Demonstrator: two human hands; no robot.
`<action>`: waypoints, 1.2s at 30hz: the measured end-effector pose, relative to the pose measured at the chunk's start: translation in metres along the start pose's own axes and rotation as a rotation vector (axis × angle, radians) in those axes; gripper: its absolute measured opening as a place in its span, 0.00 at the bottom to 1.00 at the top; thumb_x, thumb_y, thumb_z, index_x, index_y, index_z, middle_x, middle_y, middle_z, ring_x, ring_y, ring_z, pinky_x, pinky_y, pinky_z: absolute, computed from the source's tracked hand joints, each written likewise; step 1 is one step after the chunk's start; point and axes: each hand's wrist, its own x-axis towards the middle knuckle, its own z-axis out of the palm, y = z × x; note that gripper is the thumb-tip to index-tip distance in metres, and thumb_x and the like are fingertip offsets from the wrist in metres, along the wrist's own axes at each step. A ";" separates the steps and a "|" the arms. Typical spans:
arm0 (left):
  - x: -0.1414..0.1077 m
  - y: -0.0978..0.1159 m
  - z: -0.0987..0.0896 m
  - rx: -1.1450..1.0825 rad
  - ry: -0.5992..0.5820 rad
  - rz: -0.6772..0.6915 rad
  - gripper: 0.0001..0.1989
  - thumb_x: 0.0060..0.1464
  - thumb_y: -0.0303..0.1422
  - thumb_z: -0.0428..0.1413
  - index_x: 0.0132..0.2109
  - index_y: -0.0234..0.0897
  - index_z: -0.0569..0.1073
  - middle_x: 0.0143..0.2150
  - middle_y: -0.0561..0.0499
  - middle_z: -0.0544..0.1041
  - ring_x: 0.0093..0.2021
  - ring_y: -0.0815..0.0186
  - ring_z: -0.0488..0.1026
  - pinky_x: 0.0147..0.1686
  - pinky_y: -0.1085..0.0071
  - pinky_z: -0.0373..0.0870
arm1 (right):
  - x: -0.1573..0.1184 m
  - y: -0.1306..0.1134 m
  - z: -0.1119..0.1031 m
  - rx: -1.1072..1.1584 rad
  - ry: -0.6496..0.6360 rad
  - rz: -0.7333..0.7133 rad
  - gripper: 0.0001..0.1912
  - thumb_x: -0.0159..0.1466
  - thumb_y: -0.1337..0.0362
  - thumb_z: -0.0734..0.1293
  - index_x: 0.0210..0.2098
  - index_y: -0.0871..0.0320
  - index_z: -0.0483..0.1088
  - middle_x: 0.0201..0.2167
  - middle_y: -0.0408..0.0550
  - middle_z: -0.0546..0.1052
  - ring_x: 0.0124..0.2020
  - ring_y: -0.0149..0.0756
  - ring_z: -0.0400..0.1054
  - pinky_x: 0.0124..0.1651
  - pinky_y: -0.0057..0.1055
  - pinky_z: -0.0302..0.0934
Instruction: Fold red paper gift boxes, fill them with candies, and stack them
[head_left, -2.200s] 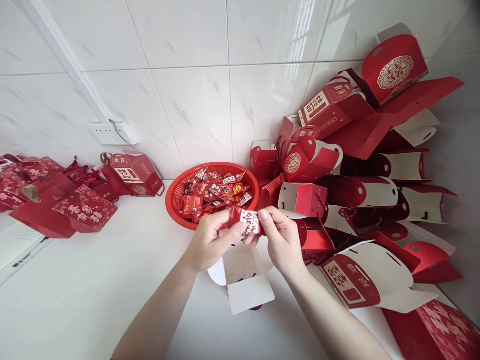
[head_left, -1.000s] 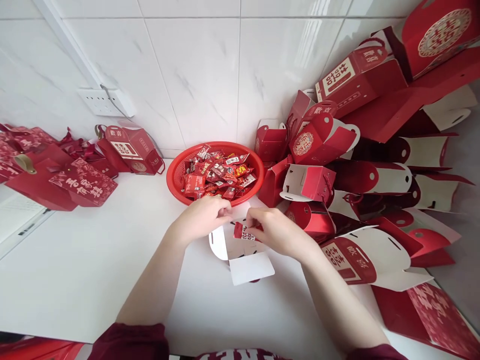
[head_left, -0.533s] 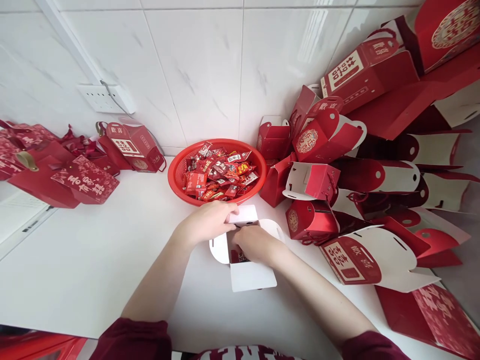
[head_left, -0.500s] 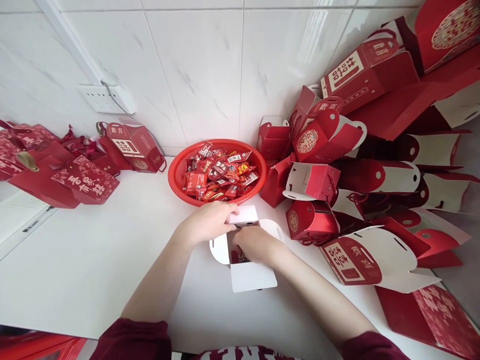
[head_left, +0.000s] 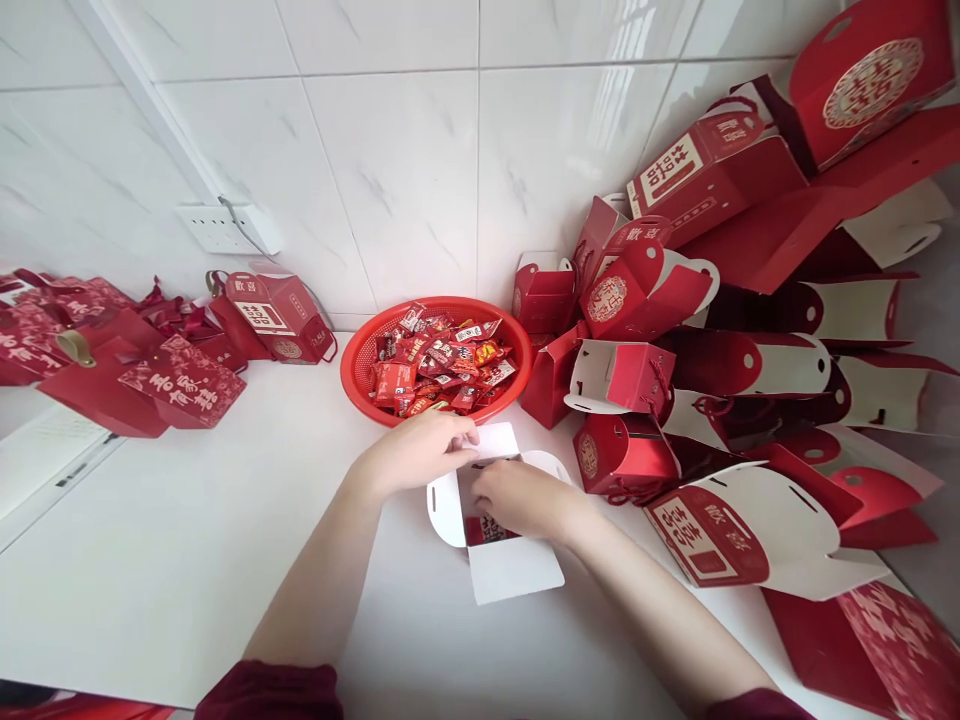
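An open gift box (head_left: 516, 570) with white inner flaps stands on the table in front of me. My left hand (head_left: 424, 452) is at its far left corner, fingers bent and closed on the raised far flap (head_left: 498, 438). Over the box's opening, my right hand (head_left: 529, 497) reaches in with fingers curled together; whatever they hold is hidden. A dark red item with pale characters (head_left: 493, 528) shows inside the box below that hand. Just behind the box sits a red plastic basket (head_left: 349, 372) heaped with wrapped candies (head_left: 442, 362).
Many red gift boxes (head_left: 626, 450) crowd the right side, some open and leaning together. More red boxes and bags (head_left: 184, 380) stand at the left. A tiled wall (head_left: 405, 180) with a socket strip (head_left: 217, 232) rises behind the white table (head_left: 247, 530).
The view has tilted upward slightly, so things sit lower in the picture. My right hand has lifted a little, showing more of the red item inside the box.
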 end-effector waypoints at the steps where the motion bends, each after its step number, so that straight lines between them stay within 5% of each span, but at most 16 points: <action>1: 0.003 -0.003 -0.002 -0.017 0.063 0.032 0.08 0.60 0.35 0.51 0.38 0.41 0.75 0.35 0.53 0.78 0.34 0.65 0.73 0.31 0.72 0.64 | -0.006 0.003 -0.004 0.008 0.029 -0.003 0.15 0.68 0.72 0.58 0.35 0.59 0.76 0.34 0.50 0.78 0.34 0.36 0.71 0.31 0.28 0.52; 6: 0.026 -0.036 -0.006 -0.002 0.501 -0.005 0.11 0.63 0.36 0.49 0.39 0.38 0.74 0.40 0.49 0.76 0.39 0.64 0.73 0.39 0.70 0.67 | -0.037 0.016 -0.025 0.137 0.273 0.056 0.15 0.69 0.68 0.58 0.40 0.58 0.78 0.33 0.51 0.79 0.35 0.40 0.72 0.37 0.30 0.57; 11: 0.041 -0.058 -0.007 0.091 0.601 -0.029 0.10 0.61 0.33 0.49 0.43 0.38 0.75 0.48 0.47 0.73 0.48 0.62 0.72 0.47 0.67 0.69 | -0.054 0.028 -0.035 0.203 0.343 0.137 0.15 0.70 0.65 0.59 0.43 0.58 0.78 0.38 0.54 0.80 0.39 0.43 0.74 0.40 0.31 0.61; 14: 0.050 -0.056 -0.012 0.194 0.575 0.007 0.15 0.59 0.26 0.47 0.49 0.40 0.73 0.55 0.48 0.71 0.56 0.60 0.68 0.52 0.65 0.68 | -0.056 0.032 -0.037 0.200 0.350 0.160 0.15 0.70 0.63 0.60 0.47 0.59 0.77 0.41 0.55 0.80 0.43 0.44 0.74 0.42 0.31 0.61; 19: 0.071 -0.061 -0.023 0.401 0.296 -0.127 0.36 0.47 0.16 0.48 0.62 0.46 0.66 0.70 0.51 0.57 0.68 0.51 0.53 0.61 0.53 0.61 | -0.053 0.034 -0.039 0.214 0.358 0.151 0.15 0.70 0.62 0.59 0.48 0.58 0.75 0.42 0.54 0.80 0.44 0.43 0.74 0.42 0.31 0.62; 24: 0.079 -0.069 -0.027 0.447 0.333 -0.194 0.25 0.51 0.16 0.47 0.55 0.36 0.69 0.56 0.38 0.71 0.58 0.51 0.66 0.52 0.57 0.67 | -0.054 0.032 -0.040 0.220 0.349 0.153 0.14 0.70 0.62 0.60 0.47 0.58 0.75 0.41 0.54 0.79 0.43 0.44 0.74 0.42 0.32 0.61; 29: 0.066 -0.062 -0.035 0.425 0.442 -0.256 0.17 0.61 0.25 0.46 0.55 0.35 0.68 0.44 0.38 0.77 0.44 0.51 0.75 0.44 0.57 0.70 | -0.056 0.031 -0.041 0.266 0.397 0.140 0.12 0.69 0.63 0.61 0.44 0.58 0.75 0.39 0.53 0.80 0.41 0.44 0.75 0.40 0.32 0.62; 32: 0.049 -0.043 -0.033 0.266 0.561 -0.252 0.15 0.65 0.36 0.46 0.54 0.40 0.69 0.42 0.44 0.78 0.40 0.57 0.76 0.43 0.61 0.71 | -0.053 0.028 -0.042 0.376 0.557 0.075 0.10 0.70 0.62 0.60 0.43 0.56 0.73 0.39 0.49 0.80 0.40 0.42 0.75 0.40 0.33 0.64; 36: 0.028 0.000 -0.017 -0.458 0.630 -0.051 0.15 0.63 0.43 0.51 0.50 0.39 0.69 0.47 0.45 0.78 0.42 0.61 0.77 0.42 0.66 0.74 | -0.041 0.023 -0.043 0.713 0.798 -0.032 0.15 0.70 0.57 0.62 0.53 0.53 0.66 0.43 0.48 0.80 0.45 0.39 0.75 0.46 0.35 0.68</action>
